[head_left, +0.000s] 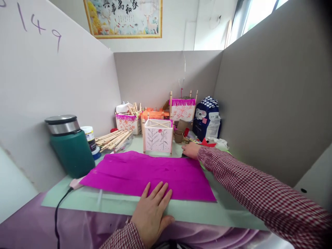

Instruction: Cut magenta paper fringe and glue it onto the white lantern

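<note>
A wide sheet of magenta paper (124, 173) lies across the table in front of me. My left hand (153, 212) rests flat on its near edge, fingers spread, holding nothing. Stretched out beyond the sheet's far right corner, my right hand (191, 150) is low at the table with its fingers curled. Something dark shows under those fingers, too hidden to name. Just left of that hand stands a white paper lantern (158, 140) on a wooden stick frame, with drawn branches and a red flower. Brown paper cups (178, 136) sit right behind the hand.
At left are a green thermos (72, 148), a white jar (89, 138), a bundle of wooden sticks (114, 140) and a pink tool (76, 183) with a black cord. Fringed lanterns (183, 111) and a dark blue bag (207, 119) stand behind. Grey partitions (166, 72) enclose the table.
</note>
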Tool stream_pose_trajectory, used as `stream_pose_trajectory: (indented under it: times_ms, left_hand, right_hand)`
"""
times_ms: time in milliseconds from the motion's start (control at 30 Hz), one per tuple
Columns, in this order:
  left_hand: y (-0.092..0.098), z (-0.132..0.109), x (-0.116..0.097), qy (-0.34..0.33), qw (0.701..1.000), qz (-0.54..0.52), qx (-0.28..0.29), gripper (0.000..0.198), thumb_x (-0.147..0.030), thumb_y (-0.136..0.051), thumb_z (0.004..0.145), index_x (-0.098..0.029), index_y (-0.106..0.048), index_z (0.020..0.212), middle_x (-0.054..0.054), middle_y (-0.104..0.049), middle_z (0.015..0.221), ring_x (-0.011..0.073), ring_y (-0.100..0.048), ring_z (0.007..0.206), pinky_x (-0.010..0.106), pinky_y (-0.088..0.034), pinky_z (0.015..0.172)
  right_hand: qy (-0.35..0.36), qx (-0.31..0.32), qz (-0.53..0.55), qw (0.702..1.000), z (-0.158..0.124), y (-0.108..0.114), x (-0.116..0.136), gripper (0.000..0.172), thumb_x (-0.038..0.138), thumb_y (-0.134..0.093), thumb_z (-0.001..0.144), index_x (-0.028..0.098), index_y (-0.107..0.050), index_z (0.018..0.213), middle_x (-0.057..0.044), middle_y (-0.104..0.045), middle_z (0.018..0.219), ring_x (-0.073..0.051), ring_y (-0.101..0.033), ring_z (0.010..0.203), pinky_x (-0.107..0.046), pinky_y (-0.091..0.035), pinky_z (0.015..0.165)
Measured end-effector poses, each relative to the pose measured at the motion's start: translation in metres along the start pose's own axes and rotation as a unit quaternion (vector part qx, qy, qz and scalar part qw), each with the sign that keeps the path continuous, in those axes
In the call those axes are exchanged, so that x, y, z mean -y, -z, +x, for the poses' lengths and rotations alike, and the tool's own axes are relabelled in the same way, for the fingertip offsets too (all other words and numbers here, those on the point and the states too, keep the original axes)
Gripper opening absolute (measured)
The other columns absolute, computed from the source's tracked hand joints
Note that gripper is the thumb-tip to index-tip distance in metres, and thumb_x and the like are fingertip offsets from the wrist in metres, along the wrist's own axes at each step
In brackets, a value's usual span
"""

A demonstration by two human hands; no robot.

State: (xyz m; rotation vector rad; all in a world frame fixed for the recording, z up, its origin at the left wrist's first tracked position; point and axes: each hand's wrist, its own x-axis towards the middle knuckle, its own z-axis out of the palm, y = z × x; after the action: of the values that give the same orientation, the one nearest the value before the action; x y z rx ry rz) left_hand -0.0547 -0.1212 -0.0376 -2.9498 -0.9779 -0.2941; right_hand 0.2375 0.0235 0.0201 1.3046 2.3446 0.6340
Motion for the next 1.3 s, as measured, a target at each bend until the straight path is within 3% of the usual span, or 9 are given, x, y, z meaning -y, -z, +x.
stream_pose_trajectory:
  times_ms: [167,300,500,633,700,833,967,1133,1300]
  left_hand:
    - [-0.002,0.0,0.001,0.0,1.0,0.007,-0.002,0.063,-0.05,-0.041,0.087,-0.029,-0.021,0.143,0.003,-0.023,0.149,0.0246,-0.021,0.136,0.055,-0.015,0.109]
    - [-0.004,0.001,0.002,-0.002,1.0,0.011,-0.01,0.062,-0.049,-0.04,0.087,-0.029,-0.021,0.143,0.004,-0.024,0.148,0.0247,-0.022,0.136,0.055,-0.016,0.108]
    - [-0.007,-0.002,0.003,-0.016,0.999,0.003,-0.041,0.065,-0.048,-0.045,0.085,-0.027,-0.023,0.142,0.007,-0.026,0.148,0.0265,-0.023,0.135,0.056,-0.016,0.108]
    - [0.003,-0.001,-0.005,0.003,0.989,-0.078,-0.128,0.064,-0.042,-0.047,0.086,-0.023,-0.025,0.143,0.01,-0.025,0.148,0.0279,-0.018,0.136,0.055,-0.014,0.109]
    - [0.011,0.004,-0.011,0.04,0.965,-0.188,-0.177,0.063,-0.037,-0.044,0.088,-0.02,-0.02,0.144,0.012,-0.025,0.148,0.0261,-0.019,0.136,0.05,-0.018,0.109]
    - [0.02,0.015,-0.029,0.082,0.846,-0.486,-0.203,0.065,-0.036,-0.04,0.09,-0.017,-0.012,0.145,0.015,-0.03,0.145,0.0242,-0.03,0.132,0.043,-0.028,0.107]
    - [0.023,0.019,-0.048,0.093,0.758,-0.616,-0.19,0.061,-0.038,-0.045,0.088,-0.014,-0.026,0.141,0.015,-0.04,0.138,0.0253,-0.038,0.127,0.041,-0.03,0.106]
    - [0.029,0.019,-0.062,0.093,0.736,-0.638,-0.208,0.056,-0.037,-0.052,0.084,-0.014,-0.036,0.133,0.013,-0.049,0.127,0.023,-0.048,0.116,0.037,-0.035,0.102]
    - [0.032,0.022,-0.062,0.149,0.755,-0.587,-0.251,0.043,-0.033,-0.048,0.087,-0.016,-0.043,0.126,0.011,-0.053,0.122,0.022,-0.049,0.114,0.039,-0.036,0.101]
  right_hand:
    - [-0.078,0.039,0.015,0.996,-0.012,0.019,-0.02,0.019,0.012,-0.06,0.071,0.013,-0.067,0.088,-0.013,-0.063,0.095,-0.021,-0.061,0.081,-0.028,-0.044,0.063]
    - [-0.211,0.061,0.029,0.975,-0.026,0.041,-0.03,0.022,0.012,-0.058,0.071,0.011,-0.068,0.091,-0.017,-0.064,0.097,-0.026,-0.062,0.084,-0.03,-0.045,0.063]
    - [-0.369,-0.03,0.164,0.914,-0.063,0.056,-0.023,0.022,0.021,-0.051,0.075,0.014,-0.065,0.091,-0.015,-0.066,0.089,-0.026,-0.061,0.082,-0.03,-0.041,0.063]
    - [-0.268,-0.159,0.383,0.87,-0.09,0.067,0.031,0.008,0.019,-0.049,0.073,0.017,-0.056,0.074,-0.004,-0.062,0.071,-0.015,-0.056,0.066,-0.024,-0.036,0.057]
    - [-0.203,-0.173,0.483,0.834,-0.101,0.078,0.073,0.006,0.02,-0.048,0.074,0.018,-0.052,0.071,0.001,-0.056,0.062,-0.012,-0.051,0.058,-0.022,-0.033,0.052]
    - [-0.152,-0.16,0.588,0.778,-0.114,0.101,0.146,0.009,0.02,-0.049,0.075,0.018,-0.046,0.067,0.004,-0.052,0.057,-0.01,-0.045,0.052,-0.022,-0.028,0.048]
    - [-0.15,-0.179,0.62,0.749,-0.114,0.108,0.176,0.005,0.014,-0.045,0.074,0.018,-0.048,0.072,0.0,-0.059,0.069,-0.012,-0.05,0.059,-0.023,-0.033,0.052]
    - [-0.181,-0.207,0.587,0.761,-0.112,0.099,0.188,0.015,0.019,-0.043,0.078,0.018,-0.054,0.087,-0.007,-0.062,0.086,-0.019,-0.057,0.072,-0.031,-0.043,0.065]
    - [-0.195,-0.248,0.672,0.67,-0.117,0.091,0.196,0.032,0.035,-0.046,0.083,0.023,-0.052,0.112,-0.01,-0.058,0.115,-0.023,-0.056,0.102,-0.036,-0.047,0.086]
